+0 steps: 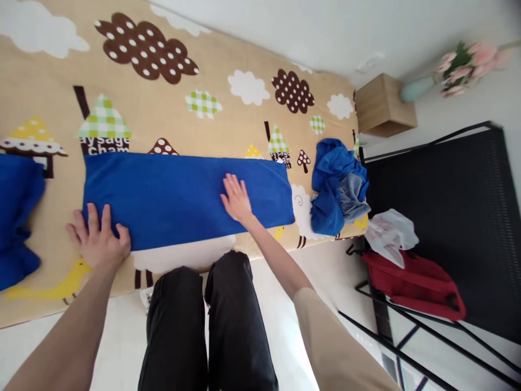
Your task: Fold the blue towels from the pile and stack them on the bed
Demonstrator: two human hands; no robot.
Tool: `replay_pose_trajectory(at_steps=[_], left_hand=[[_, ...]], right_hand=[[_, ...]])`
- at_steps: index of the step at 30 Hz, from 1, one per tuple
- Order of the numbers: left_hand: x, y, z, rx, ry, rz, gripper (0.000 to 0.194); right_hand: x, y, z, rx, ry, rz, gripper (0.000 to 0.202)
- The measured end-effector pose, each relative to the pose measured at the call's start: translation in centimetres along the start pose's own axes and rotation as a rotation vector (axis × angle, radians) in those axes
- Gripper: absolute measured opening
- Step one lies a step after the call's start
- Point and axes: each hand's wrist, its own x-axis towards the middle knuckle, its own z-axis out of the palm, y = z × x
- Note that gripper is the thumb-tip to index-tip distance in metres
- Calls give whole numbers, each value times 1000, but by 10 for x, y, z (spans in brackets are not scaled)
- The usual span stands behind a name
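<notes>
A blue cloth [175, 190], folded into a long flat strip, lies across the patterned bed sheet [220, 130] in front of my knees. My left hand [97, 236] rests at its near left corner, fingers spread, partly on the cloth and partly on the sheet. Flat on the right half of the strip lies my right hand [236, 200], its fingers stretched out. Neither hand grips anything. Another blue cloth [18, 217] sits crumpled at the left edge of the view. To the right is a rumpled pile of blue cloth [329, 184] with a greyish-blue piece [352, 196] on it.
Beyond the bed's right end stands a black rack or bed frame [443, 206], with a red bag [415, 285] and a white plastic bag [393, 231] hanging there. A wooden box shelf [385, 106] and a vase [417, 88] of pink flowers are at the wall.
</notes>
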Motion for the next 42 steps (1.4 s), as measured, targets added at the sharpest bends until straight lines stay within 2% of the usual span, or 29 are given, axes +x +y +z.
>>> replay_pose_trajectory(at_steps=[2, 4, 6, 8, 10, 12, 17, 21, 25, 30, 33, 35, 37, 39, 40, 42], left_hand=[[0, -2, 2, -2, 1, 4, 74], [-1, -3, 2, 0, -2, 9, 74], [-1, -4, 1, 6, -15, 11, 75], [-1, -5, 1, 11, -30, 11, 76], [-1, -6, 1, 13, -37, 15, 76], [-1, -7, 2, 11, -27, 22, 76], [-1, -9, 4, 13, -12, 35, 78], [0, -10, 4, 25, -33, 28, 81], [1, -7, 2, 30, -49, 4, 82], [1, -5, 1, 26, -87, 3, 83], [0, -7, 2, 24, -87, 21, 83], [0, -8, 2, 23, -87, 25, 83], [1, -9, 2, 18, -96, 15, 84], [2, -10, 2, 6, -117, -8, 87], [3, -11, 2, 1, -126, -20, 88], [4, -13, 2, -6, -148, -25, 91]], right_hand=[[34, -46, 13, 62, -44, -181, 63], [58, -80, 25, 116, -44, -285, 63], [70, -94, 32, 141, -32, -314, 62], [71, -86, 31, 128, -34, -317, 62], [65, -60, 23, 85, -43, -308, 63], [57, -21, 10, 26, -40, -255, 64], [39, 91, -28, -75, 20, -13, 65], [28, 163, -46, -106, 84, 189, 67], [20, 212, -54, -116, 117, 275, 66], [32, 249, -61, -182, 103, 387, 73], [38, 243, -68, -172, 114, 440, 69], [28, 219, -67, -171, 165, 424, 68], [1, 185, -59, -190, 206, 355, 68], [-35, 158, -46, -192, 147, 246, 67], [-52, 151, -39, -190, 99, 203, 67], [-75, 155, -30, -192, 55, 221, 66]])
